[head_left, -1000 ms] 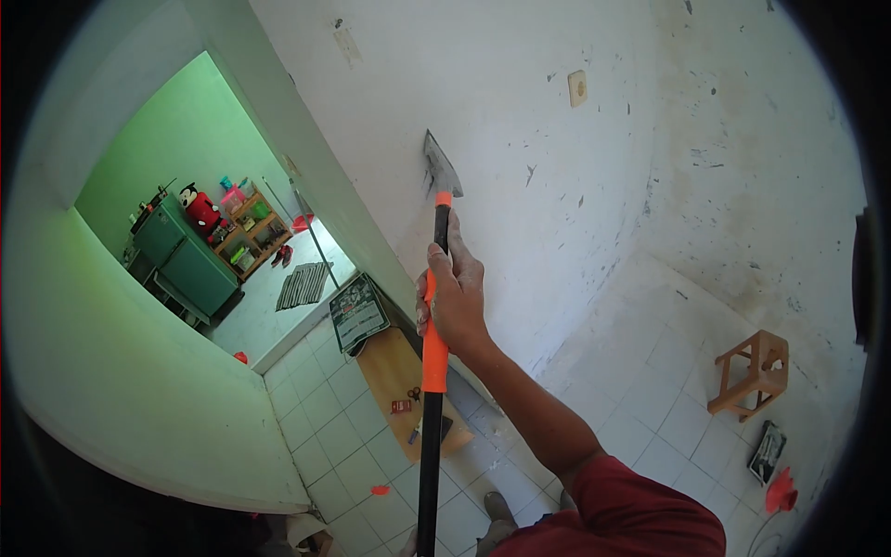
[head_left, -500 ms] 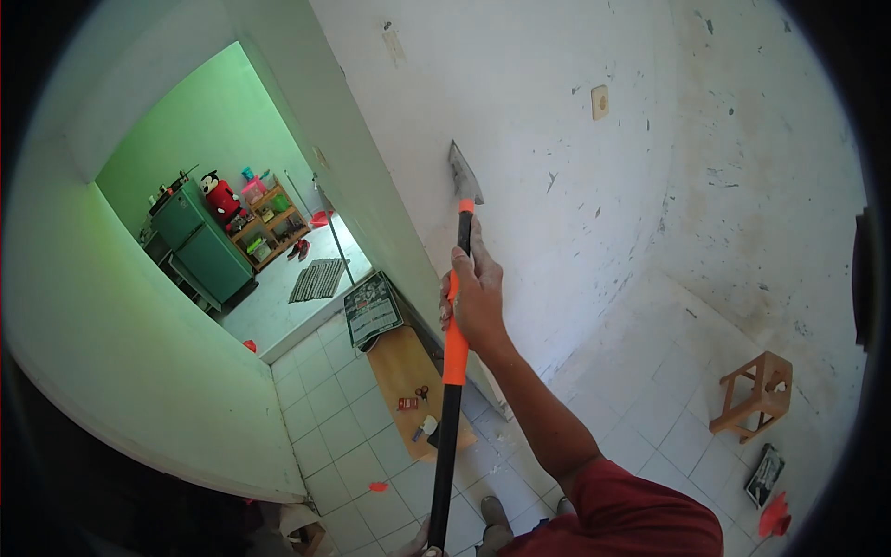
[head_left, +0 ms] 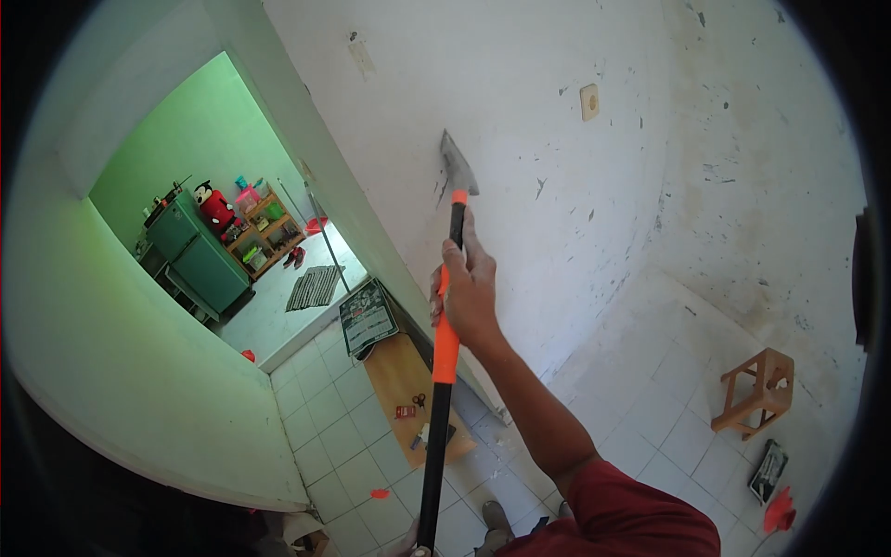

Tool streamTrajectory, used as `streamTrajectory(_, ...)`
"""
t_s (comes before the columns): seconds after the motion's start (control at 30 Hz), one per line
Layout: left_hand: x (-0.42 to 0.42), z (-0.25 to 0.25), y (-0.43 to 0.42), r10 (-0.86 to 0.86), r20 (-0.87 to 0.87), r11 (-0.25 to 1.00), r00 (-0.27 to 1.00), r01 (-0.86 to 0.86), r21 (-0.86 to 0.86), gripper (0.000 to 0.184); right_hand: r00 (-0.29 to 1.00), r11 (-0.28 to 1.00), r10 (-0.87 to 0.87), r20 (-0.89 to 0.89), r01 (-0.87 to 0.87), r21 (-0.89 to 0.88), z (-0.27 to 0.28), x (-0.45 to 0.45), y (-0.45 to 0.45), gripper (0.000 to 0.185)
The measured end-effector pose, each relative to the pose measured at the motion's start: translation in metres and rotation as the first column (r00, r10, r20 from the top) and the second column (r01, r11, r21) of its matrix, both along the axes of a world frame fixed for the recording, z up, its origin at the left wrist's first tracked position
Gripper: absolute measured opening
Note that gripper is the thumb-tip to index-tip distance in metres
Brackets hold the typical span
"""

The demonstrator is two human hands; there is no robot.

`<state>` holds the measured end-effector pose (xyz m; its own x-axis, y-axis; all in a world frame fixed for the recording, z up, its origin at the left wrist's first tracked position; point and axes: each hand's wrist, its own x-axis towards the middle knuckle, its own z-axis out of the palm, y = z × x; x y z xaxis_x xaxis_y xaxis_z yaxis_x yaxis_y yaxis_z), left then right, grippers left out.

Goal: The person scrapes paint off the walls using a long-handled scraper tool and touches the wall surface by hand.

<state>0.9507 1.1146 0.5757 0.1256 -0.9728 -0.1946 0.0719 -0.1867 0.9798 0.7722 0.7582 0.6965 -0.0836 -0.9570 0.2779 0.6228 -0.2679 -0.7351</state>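
Note:
My right hand (head_left: 471, 288) is wrapped around the orange grip of a long-handled scraper (head_left: 446, 348). Its grey metal blade (head_left: 458, 167) points up, at or very near the white wall (head_left: 520, 121); actual contact is hard to judge. Small dark marks show on the wall just left of the blade. Down at the bottom edge, my left hand (head_left: 406, 544) is closed around the lower end of the black pole, mostly cut off by the frame.
A wooden bench (head_left: 399, 371) with scissors (head_left: 419, 400) and a red box (head_left: 406, 411) stands below the wall. To the right are a brown stool (head_left: 756, 395) and a black tray (head_left: 768, 472). A doorway on the left shows a green fridge (head_left: 200, 255).
The view has shifted slightly, and the blade appears a little higher and further left. Dark marks beside it show more plainly. Both hands keep their hold on the scraper.

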Motion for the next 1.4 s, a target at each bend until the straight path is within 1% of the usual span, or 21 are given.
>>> streamTrajectory(0.1,-0.014,0.000,-0.045,-0.088,0.034,0.995,0.996,0.086,0.046,0.028,0.996,0.995,-0.094,-0.013,0.094,-0.020,0.016,-0.039,-0.036,0.069)
streamTrajectory(0.17,-0.030,-0.008,-0.059,-0.145,-0.031,0.988,0.989,0.143,-0.065,0.034,0.996,0.996,-0.084,-0.019,0.084,-0.026,0.015,-0.048,-0.041,0.069)
streamTrajectory(0.33,-0.022,0.013,-0.015,-0.143,-0.024,0.989,0.989,0.142,-0.038,0.033,0.999,0.999,-0.036,-0.037,0.036,0.007,0.004,-0.021,-0.010,0.068)
streamTrajectory(0.4,-0.026,0.021,0.003,0.110,0.090,0.993,0.990,-0.114,0.044,0.033,1.000,1.000,-0.019,-0.018,0.019,0.013,-0.005,-0.007,0.002,0.068)
streamTrajectory(0.43,-0.021,0.014,0.007,0.111,0.090,0.992,0.990,-0.115,0.045,0.033,1.000,1.000,-0.002,-0.003,0.002,0.013,-0.007,-0.004,0.003,0.068)
streamTrajectory(0.57,-0.011,-0.001,-0.020,-0.027,0.061,1.000,0.998,0.027,0.001,0.030,0.998,1.000,-0.025,-0.049,0.025,-0.002,-0.001,-0.015,-0.011,0.069)
streamTrajectory(0.67,-0.039,0.033,-0.059,-0.170,-0.008,0.985,0.985,0.170,-0.008,0.031,0.997,0.997,-0.079,-0.006,0.079,-0.016,0.013,-0.050,-0.047,0.071)
streamTrajectory(0.7,-0.038,0.017,-0.060,-0.164,-0.007,0.986,0.986,0.164,-0.002,0.031,0.997,0.997,-0.082,-0.011,0.081,-0.011,0.014,-0.057,-0.053,0.071)
streamTrajectory(0.77,-0.032,-0.016,-0.071,-0.135,0.100,0.967,0.986,0.153,-0.206,0.035,0.996,0.996,-0.092,-0.014,0.092,-0.018,0.017,-0.058,-0.049,0.071)
streamTrajectory(0.8,-0.031,-0.007,-0.063,-0.137,0.097,0.965,0.986,0.155,-0.211,0.035,0.997,0.997,-0.073,-0.001,0.073,-0.006,0.017,-0.056,-0.044,0.071)
streamTrajectory(0.87,-0.025,0.021,-0.039,-0.198,0.041,0.974,0.979,0.201,-0.099,0.034,0.999,0.999,-0.048,0.017,0.048,0.015,0.011,-0.040,-0.029,0.071)
streamTrajectory(0.9,-0.017,0.012,-0.023,-0.158,-0.003,0.981,0.987,0.157,-0.115,0.035,0.999,0.999,-0.035,-0.007,0.035,0.022,0.007,-0.026,-0.017,0.071)
streamTrajectory(0.97,-0.008,0.016,0.010,-0.061,0.055,0.998,0.997,0.062,-0.028,0.037,0.999,0.999,-0.010,-0.049,0.012,0.037,-0.003,0.003,0.010,0.070)
streamTrajectory(1.0,-0.004,0.016,0.027,-0.060,0.059,0.998,0.996,0.061,-0.025,0.037,0.998,0.999,0.003,-0.068,0.000,0.042,-0.007,0.015,0.024,0.069)
streamTrajectory(1.07,0.003,0.013,0.049,0.019,-0.074,0.998,0.997,-0.015,0.058,0.035,0.999,0.999,0.027,-0.037,-0.026,0.020,-0.014,0.027,0.035,0.069)
streamTrajectory(1.13,0.003,0.010,0.048,-0.004,-0.075,0.997,0.997,0.010,0.083,0.033,0.998,0.999,0.054,-0.012,-0.054,-0.005,-0.018,0.031,0.036,0.069)
streamTrajectory(1.2,0.010,0.009,0.041,-0.034,-0.062,0.994,0.997,0.040,0.101,0.031,0.998,1.000,0.030,-0.052,-0.030,0.006,-0.018,0.029,0.032,0.069)
streamTrajectory(1.27,0.010,0.013,0.030,-0.067,0.038,0.971,0.997,0.056,0.234,0.031,0.998,1.000,0.008,-0.062,-0.008,0.002,-0.012,0.024,0.028,0.069)
streamTrajectory(1.3,0.006,-0.008,0.029,0.056,-0.077,0.992,0.995,-0.047,0.115,0.030,0.997,1.000,-0.012,-0.075,0.012,0.006,-0.008,0.020,0.026,0.068)
streamTrajectory(1.33,0.010,-0.015,0.018,0.062,-0.080,0.993,0.995,-0.053,0.108,0.030,0.997,1.000,-0.005,-0.078,0.005,-0.001,-0.006,0.019,0.021,0.068)
streamTrajectory(1.4,0.018,-0.015,0.001,-0.037,-0.105,0.999,0.994,0.041,0.036,0.025,0.990,0.996,-0.093,-0.110,0.092,-0.013,-0.004,0.015,0.008,0.068)
